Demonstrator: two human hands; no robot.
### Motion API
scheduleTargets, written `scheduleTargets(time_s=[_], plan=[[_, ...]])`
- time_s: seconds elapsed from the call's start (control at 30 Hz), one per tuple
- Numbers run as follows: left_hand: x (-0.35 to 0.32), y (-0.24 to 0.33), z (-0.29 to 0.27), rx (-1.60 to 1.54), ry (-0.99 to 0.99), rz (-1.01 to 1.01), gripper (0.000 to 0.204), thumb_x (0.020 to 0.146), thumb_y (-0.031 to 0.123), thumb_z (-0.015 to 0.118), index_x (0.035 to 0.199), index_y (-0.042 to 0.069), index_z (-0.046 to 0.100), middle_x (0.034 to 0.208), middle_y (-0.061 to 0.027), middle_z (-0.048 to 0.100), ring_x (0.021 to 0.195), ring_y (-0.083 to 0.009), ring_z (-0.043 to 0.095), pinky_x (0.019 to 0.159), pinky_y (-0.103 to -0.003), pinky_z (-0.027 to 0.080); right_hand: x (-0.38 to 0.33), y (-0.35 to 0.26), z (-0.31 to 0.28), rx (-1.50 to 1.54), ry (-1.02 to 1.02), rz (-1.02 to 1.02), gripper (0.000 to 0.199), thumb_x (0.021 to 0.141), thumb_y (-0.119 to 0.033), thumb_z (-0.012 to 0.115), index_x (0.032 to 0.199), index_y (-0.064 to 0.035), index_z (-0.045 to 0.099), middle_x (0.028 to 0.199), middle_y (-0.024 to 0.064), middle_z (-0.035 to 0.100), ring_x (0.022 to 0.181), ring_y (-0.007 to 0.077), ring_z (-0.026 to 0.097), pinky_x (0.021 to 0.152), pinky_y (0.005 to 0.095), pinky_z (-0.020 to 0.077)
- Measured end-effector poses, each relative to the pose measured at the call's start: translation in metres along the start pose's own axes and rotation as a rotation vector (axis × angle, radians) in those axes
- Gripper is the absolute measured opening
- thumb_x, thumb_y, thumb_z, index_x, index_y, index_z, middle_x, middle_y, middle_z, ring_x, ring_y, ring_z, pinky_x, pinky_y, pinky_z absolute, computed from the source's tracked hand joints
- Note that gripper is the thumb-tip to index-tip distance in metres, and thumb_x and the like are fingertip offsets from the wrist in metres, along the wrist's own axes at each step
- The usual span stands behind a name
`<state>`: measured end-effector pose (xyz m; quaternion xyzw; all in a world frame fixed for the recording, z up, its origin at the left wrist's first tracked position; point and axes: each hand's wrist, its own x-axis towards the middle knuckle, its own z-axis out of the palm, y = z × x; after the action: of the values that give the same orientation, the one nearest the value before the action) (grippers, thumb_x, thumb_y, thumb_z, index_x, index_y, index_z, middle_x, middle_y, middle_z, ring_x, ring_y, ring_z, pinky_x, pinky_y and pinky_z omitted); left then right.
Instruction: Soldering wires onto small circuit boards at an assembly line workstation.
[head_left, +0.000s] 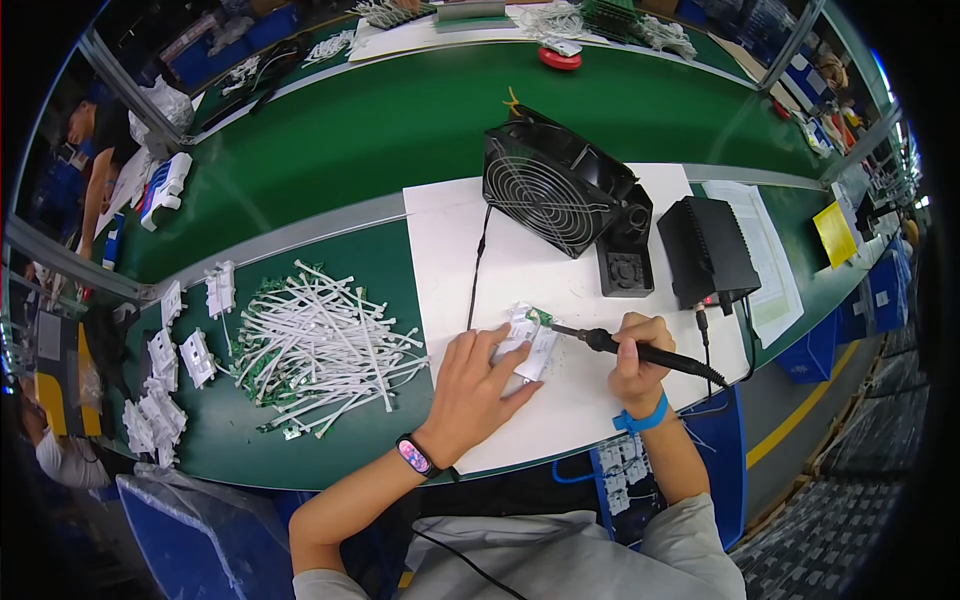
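Note:
My left hand (pixel 472 388) rests on the white mat with its thumb and fingers around a small white plastic housing (pixel 541 354), holding it down. At the housing's far end shows a small green circuit board (pixel 540 317). A soldering iron (pixel 672 357) with a black handle is gripped in my right hand (pixel 637 372) like a pen. Its metal tip points left and reaches the circuit board; whether it touches cannot be made out. Just left of my left hand lies a heap of white cables with small green boards (pixel 315 345).
Beyond my hands stand a black fan (pixel 550 185) and a black soldering-iron holder (pixel 627 265). A black power box (pixel 707 250) sits at the right, beside paper sheets (pixel 765 265). White plastic housings (pixel 155 420) lie at the left edge. A green conveyor belt (pixel 400 120) runs behind.

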<state>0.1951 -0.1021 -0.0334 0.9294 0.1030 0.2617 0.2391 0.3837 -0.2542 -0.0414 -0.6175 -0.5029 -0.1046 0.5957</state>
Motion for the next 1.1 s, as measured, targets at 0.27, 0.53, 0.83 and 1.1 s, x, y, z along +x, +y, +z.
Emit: scheduleTargets(time_s=[0.27, 0.53, 0.83, 1.1], plan=[[0.0003, 0.0002, -0.0002, -0.007, 0.0, -0.005, 0.047, 0.074, 0.023, 0.087, 0.115, 0.007, 0.071, 0.124, -0.0158, 0.061, 0.104, -0.0322, 0.057, 0.089, -0.042, 0.048, 0.0017, -0.0021, 0.0011, -0.013, 0.027, -0.019, 0.016, 0.089, -0.01, 0.061, 0.08, -0.002, 0.05, 0.061, 0.0106, 0.055, 0.048, 0.0206, 0.05, 0.049, 0.0324, 0.0382], [-0.0005, -0.0009, 0.001, -0.029, -0.004, 0.005, 0.046, 0.075, 0.023, 0.085, 0.114, 0.004, 0.069, 0.123, -0.0163, 0.058, 0.104, -0.0335, 0.054, 0.09, -0.044, 0.046, -0.0007, -0.002, -0.0003, -0.065, 0.056, -0.013, 0.016, 0.089, -0.012, 0.061, 0.079, -0.0024, 0.051, 0.061, 0.0106, 0.057, 0.048, 0.0216, 0.051, 0.05, 0.0328, 0.0396], [-0.0002, -0.0009, -0.0004, -0.019, -0.002, -0.007, 0.047, 0.073, 0.023, 0.087, 0.115, 0.007, 0.071, 0.123, -0.0157, 0.061, 0.104, -0.0325, 0.057, 0.088, -0.042, 0.047, -0.0001, -0.0081, 0.0004, -0.125, 0.056, -0.045, 0.016, 0.087, -0.01, 0.063, 0.079, -0.003, 0.051, 0.061, 0.0098, 0.056, 0.048, 0.0223, 0.052, 0.048, 0.0328, 0.0411], [0.0, -0.0012, -0.0008, -0.019, -0.003, -0.009, 0.048, 0.073, 0.022, 0.087, 0.115, 0.008, 0.071, 0.123, -0.0157, 0.061, 0.104, -0.0328, 0.057, 0.089, -0.042, 0.047, 0.001, -0.0073, 0.0017, -0.109, 0.055, -0.05, 0.015, 0.086, -0.008, 0.062, 0.077, -0.0029, 0.052, 0.061, 0.01, 0.056, 0.047, 0.022, 0.052, 0.048, 0.0326, 0.0418]])
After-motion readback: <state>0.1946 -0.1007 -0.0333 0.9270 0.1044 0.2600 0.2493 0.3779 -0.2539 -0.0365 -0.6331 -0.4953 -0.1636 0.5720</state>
